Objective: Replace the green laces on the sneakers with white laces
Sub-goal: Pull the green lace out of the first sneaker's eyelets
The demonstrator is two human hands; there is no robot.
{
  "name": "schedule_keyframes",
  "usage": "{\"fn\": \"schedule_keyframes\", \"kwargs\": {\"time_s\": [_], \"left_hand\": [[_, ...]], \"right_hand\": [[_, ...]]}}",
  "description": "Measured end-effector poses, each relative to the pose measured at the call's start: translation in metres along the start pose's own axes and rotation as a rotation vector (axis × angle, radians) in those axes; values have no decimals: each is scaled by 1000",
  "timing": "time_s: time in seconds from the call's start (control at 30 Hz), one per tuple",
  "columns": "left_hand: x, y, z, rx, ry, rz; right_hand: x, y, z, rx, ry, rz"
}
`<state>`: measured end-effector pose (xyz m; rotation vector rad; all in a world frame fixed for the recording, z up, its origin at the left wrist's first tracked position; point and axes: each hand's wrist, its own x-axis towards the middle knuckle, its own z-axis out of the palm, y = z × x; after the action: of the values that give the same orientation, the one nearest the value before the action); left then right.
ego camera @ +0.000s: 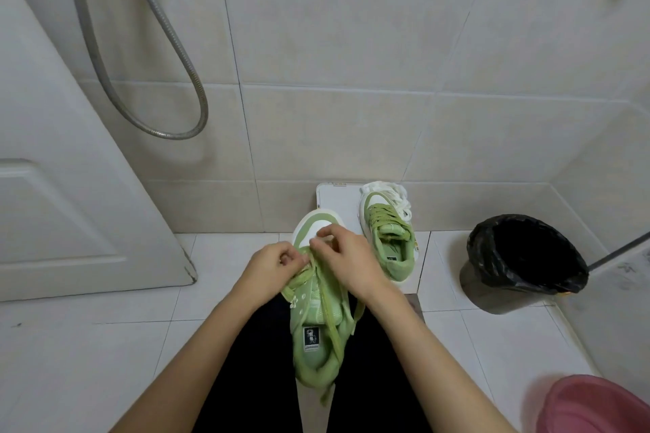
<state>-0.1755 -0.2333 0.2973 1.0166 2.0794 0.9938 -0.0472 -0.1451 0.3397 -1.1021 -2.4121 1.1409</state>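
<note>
Green laces: the flat pale-green fabric laces (333,327) are still threaded in the near sneaker, loosened, with strands trailing over its tongue and off the heel end.
Near sneaker: a pale-green and white low-top sneaker (309,313) lies between the person's dark-clothed legs, toe pointing away toward the wall.
Left hand: the left hand (271,267) sits at the sneaker's left side, fingers curled, pinching a lace strand beside the eyelets.
Right hand: the right hand (348,257) is over the toe end of the lacing, fingertips bunched and pinching the lace there.
Far sneaker: the matching second sneaker (390,242) stands on a flat white plastic board (334,199) against the wall, its own green lacing (385,214) in place.
White laces: a loose bundle of white laces (394,195) lies at that sneaker's toe, touching it.
Surroundings: a round bin lined with a black bag (520,264) stands to the right, a pink plastic basin (591,408) at the lower right corner, a metal shower hose (169,46) hangs on the tiled wall, and a white panelled door (52,186) is at left.
</note>
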Motion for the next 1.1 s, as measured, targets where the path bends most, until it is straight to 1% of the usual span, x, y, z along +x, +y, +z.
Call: {"fn": "schedule_keyframes", "kwargs": {"time_s": [0.07, 0.1, 0.13, 0.2, 0.23, 0.27, 0.3, 0.33, 0.37, 0.4, 0.43, 0.5, 0.57, 0.63, 0.7, 0.73, 0.83, 0.9, 1.0, 1.07, 1.1], "left_hand": [[4, -1, -5, 28, -11, 11], [6, -2, -8, 4, -10, 1], [7, -2, -10, -45, -6, -18], [10, -2, -13, -120, -8, -41], [11, -2, -13, -107, -11, -30], [11, -2, -13, -82, -14, -10], [11, -2, -12, -60, -16, 10], [10, -2, -12, -57, -19, 28], [9, -3, -12, -69, -25, 43], [8, -4, -13, -90, -36, 51], [7, -5, -15, -111, -55, 51], [8, -7, -20, -163, -106, 50], [9, -9, -24, -186, -134, 54], [9, -10, -27, -215, -144, 54], [9, -9, -27, -244, -134, 53], [8, -7, -27, -235, -118, 62], [8, -2, -22, -132, -38, 75], [9, 0, -16, -75, -15, 41], [8, 0, -12, -76, -98, 4], [6, -2, -15, -67, -139, 25], [5, -3, -16, -55, -131, 42]], "right_hand": [[-1, -1, -4, -85, -53, 22], [-3, 0, -8, -142, -114, 24], [-6, 4, -13, -176, -223, 36], [-14, 9, -25, -178, -503, 76], [-16, 9, -28, -164, -566, 92], [-15, 9, -29, -135, -528, 98], [-11, 10, -27, -96, -395, 87], [-4, 12, -23, -84, -201, 49], [5, 14, -17, -124, -35, 0], [11, 13, -10, -163, 44, -32], [15, 12, -2, -147, 64, -35], [19, 16, 13, 11, 94, 5], [20, 21, 23, 122, 180, 1], [21, 29, 27, 277, 194, 45], [23, 33, 27, 494, 122, 158], [23, 35, 27, 544, 91, 185], [27, 39, 29, 556, 78, 167], [29, 41, 29, 551, 68, 161], [33, 38, 30, 485, 54, 212], [37, 32, 30, 397, 32, 256], [39, 29, 31, 350, 16, 276]]}}
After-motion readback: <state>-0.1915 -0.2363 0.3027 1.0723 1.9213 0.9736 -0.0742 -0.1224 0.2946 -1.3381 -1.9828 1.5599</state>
